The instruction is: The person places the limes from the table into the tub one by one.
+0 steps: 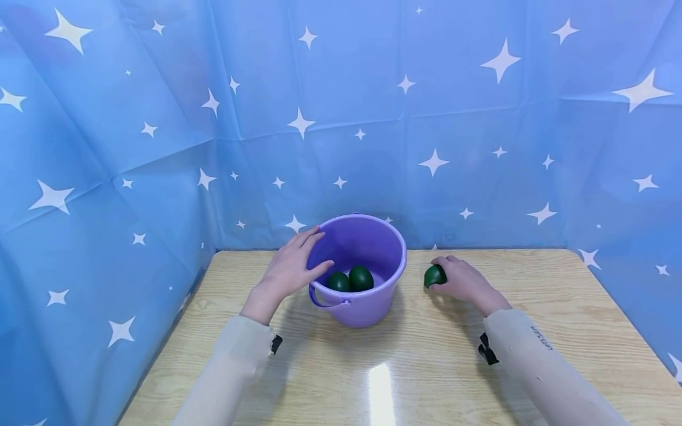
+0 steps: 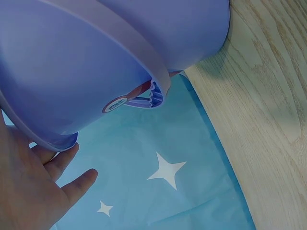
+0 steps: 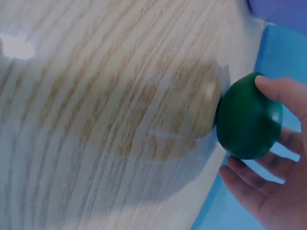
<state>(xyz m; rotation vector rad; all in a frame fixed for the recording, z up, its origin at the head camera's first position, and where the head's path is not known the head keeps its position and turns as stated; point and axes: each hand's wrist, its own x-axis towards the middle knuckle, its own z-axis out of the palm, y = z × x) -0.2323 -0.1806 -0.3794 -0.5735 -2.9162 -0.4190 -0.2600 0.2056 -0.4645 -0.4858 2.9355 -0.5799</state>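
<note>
A purple bucket [image 1: 367, 307] stands on the table with two dark green, rounded fruits [image 1: 361, 278] inside at its bottom. At the bucket's left rim, my left hand [image 1: 288, 263] has its fingers stretched along the edge and its thumb reaching over the opening. The left wrist view has these fingertips [image 2: 72, 148] right at the rim. My right hand [image 1: 462, 279] holds another smooth, dark green, egg-shaped fruit [image 3: 249, 117], right of the bucket and close over the table. Thumb and fingers pinch it from opposite sides in the right wrist view.
The light wood table [image 1: 426, 367] ends at the back against a blue curtain [image 1: 373, 160] with white stars, which also hangs at both sides. The bucket's handle [image 1: 325, 305] hangs down over its front left side.
</note>
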